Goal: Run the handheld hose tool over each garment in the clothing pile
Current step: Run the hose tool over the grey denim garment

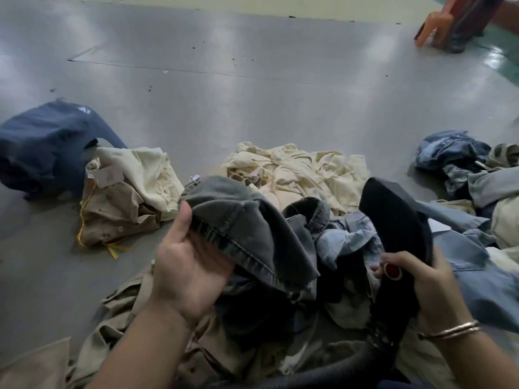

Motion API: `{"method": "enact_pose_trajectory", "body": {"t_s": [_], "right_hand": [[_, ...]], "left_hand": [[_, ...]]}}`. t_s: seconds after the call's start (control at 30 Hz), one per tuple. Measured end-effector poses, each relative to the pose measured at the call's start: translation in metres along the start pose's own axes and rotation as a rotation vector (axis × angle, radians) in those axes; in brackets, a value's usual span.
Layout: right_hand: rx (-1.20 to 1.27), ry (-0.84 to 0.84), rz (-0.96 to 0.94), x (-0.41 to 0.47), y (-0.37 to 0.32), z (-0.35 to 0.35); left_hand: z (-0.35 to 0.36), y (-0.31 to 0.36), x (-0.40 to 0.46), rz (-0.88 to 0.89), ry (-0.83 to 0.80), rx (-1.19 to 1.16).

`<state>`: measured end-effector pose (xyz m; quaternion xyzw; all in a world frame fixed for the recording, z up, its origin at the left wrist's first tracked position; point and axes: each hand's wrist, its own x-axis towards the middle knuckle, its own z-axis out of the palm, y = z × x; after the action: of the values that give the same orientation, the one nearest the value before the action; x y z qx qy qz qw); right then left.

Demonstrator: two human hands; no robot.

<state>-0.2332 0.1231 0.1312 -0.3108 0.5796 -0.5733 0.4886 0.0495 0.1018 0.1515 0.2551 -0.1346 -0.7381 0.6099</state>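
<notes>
Black plastic forms the hose tool [393, 220], which the right hand [429, 287] grips by the handle, fingers curled round it beside a red button [392, 271]; its ribbed hose [337, 369] trails down toward the bottom edge. The tool's head rises above the pile [323, 248] and sits just right of a grey denim garment [238, 220], probably poised to pass over it. The left hand [191, 265] lifts that garment by its hem, thumb on top and fingers beneath, pinching the fabric, likely to spread it taut for the tool. Below and around lie pale blue denim [449, 248] and khaki pieces [134, 318]. Further out on the grey floor [252, 94], cream clothes [295, 169], a tan garment [120, 211] with a paper tag [105, 175] and a navy piece [47, 141] lie apart, perhaps already sorted. Any print on the tag is too small to read, and no brand shows. An orange stool [438, 26] stands far right.
</notes>
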Motion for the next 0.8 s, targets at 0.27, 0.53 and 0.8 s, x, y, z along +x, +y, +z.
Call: {"method": "enact_pose_trajectory", "body": {"t_s": [0.27,0.53,0.8], "right_hand": [[-0.410,-0.560,-0.166,-0.047,-0.020,0.033],[-0.289,-0.266,-0.082,-0.034,-0.019,0.061],[-0.236,-0.527,0.124,-0.051,-0.028,0.058]], "left_hand": [[0.002,-0.014,-0.002,-0.127,-0.054,0.087],[-0.005,-0.019,-0.003,-0.174,-0.121,0.038],[-0.004,-0.030,0.001,-0.177,-0.098,0.140]]}}
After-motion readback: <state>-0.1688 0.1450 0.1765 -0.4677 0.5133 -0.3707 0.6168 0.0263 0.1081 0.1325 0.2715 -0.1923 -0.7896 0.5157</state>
